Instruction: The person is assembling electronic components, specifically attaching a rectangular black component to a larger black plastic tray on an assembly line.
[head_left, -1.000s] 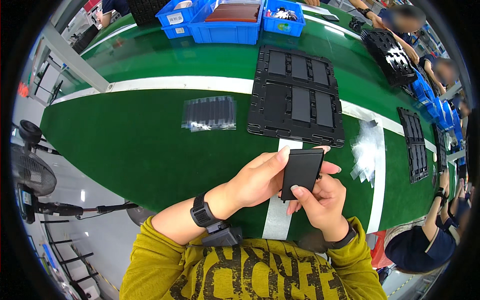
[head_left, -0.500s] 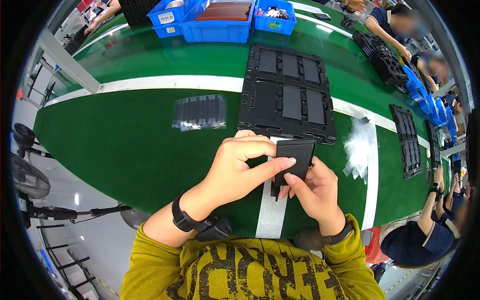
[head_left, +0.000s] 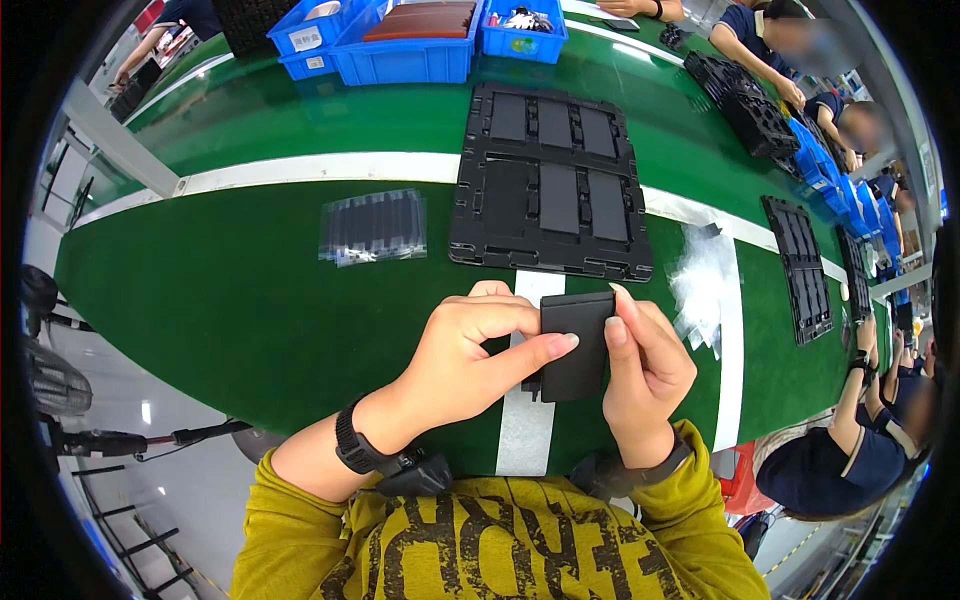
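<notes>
A flat black rectangular piece (head_left: 575, 350), kind unclear, is held upright above the table in front of me. My left hand (head_left: 475, 350) grips its left edge, thumb across the face and fingers behind. At its upper right corner, my right hand (head_left: 648, 365) pinches the edge between thumb and fingertips. A small dark part (head_left: 532, 386) sticks out at the lower left of the piece. Beyond my hands lies a black slotted tray (head_left: 462, 240) with similar flat black pieces (head_left: 608, 207) in its slots.
Left of the tray lies a stack of clear film strips with dark bands (head_left: 372, 228); right of it is a heap of crumpled clear film (head_left: 698, 290). Blue bins (head_left: 405, 62) stand at the back. More black trays (head_left: 797, 265) and co-workers (head_left: 835, 465) are on the right.
My right hand has moved from the lower part of the piece up to its upper right corner. The piece now stands more upright and slightly lower. The view has shifted a little.
</notes>
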